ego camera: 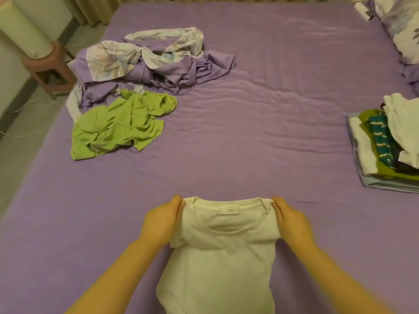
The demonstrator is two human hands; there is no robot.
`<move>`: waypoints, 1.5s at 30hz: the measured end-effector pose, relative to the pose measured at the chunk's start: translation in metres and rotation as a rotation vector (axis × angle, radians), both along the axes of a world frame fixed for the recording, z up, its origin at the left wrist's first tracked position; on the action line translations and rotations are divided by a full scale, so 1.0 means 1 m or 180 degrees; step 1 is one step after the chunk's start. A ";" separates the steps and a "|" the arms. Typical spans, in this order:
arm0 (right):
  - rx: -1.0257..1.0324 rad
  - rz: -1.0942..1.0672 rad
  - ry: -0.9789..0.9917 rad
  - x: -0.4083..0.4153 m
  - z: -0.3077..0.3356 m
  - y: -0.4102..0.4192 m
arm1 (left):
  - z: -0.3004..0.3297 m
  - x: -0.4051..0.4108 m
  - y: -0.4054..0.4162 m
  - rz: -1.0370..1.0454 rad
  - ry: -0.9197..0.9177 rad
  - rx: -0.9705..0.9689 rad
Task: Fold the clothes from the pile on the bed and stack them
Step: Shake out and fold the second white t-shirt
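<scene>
I'm pinching the white shirt (222,241) at its shoulders, left hand (162,219) and right hand (292,220) both gripping, at six o'clock on the bed (260,109). It's probably half-folded. Next I'm carrying it to the stack (383,148) at three o'clock.

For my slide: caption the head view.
Both hands, left hand and right hand, pinch a white T-shirt by its shoulders over the purple bed.

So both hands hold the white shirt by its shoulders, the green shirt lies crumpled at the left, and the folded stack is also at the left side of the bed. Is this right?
Not quite: the folded stack is at the right edge of the bed, as the head view shows. The rest holds: the left hand and right hand hold the white shirt by its shoulders, and the green shirt lies crumpled at the left.
</scene>
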State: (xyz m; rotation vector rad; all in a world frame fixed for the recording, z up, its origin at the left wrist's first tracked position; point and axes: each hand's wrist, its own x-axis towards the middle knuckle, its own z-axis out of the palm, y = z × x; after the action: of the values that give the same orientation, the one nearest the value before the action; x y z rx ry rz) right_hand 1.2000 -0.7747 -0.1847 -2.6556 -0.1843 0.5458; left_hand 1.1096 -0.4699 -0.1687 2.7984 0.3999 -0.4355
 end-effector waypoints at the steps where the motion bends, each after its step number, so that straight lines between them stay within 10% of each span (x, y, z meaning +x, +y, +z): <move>1: 0.0027 0.0036 -0.0035 0.012 -0.003 0.005 | -0.003 0.012 0.005 -0.0013 -0.0013 0.0052; 21: -0.0938 0.0202 -0.0656 0.255 -0.130 0.096 | -0.155 0.275 0.077 -0.0066 -0.0382 0.0832; 32: 0.0018 -0.0235 -0.0761 0.263 -0.160 0.084 | -0.183 0.282 0.067 0.0486 -0.1376 0.0680; 36: 0.0202 -0.0146 -0.0651 0.233 -0.146 0.045 | -0.156 0.277 0.000 -0.0626 -0.2015 0.0235; 45: 0.0286 -0.0483 -0.0405 0.177 -0.151 -0.024 | -0.178 0.291 -0.138 -0.1875 -0.0170 -0.0100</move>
State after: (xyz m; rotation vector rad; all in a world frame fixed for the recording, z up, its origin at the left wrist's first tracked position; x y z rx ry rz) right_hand 1.3768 -0.7990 -0.3353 -2.5906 -0.0424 0.3128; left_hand 1.4008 -0.6076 -0.3468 2.8481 -0.4552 -0.4752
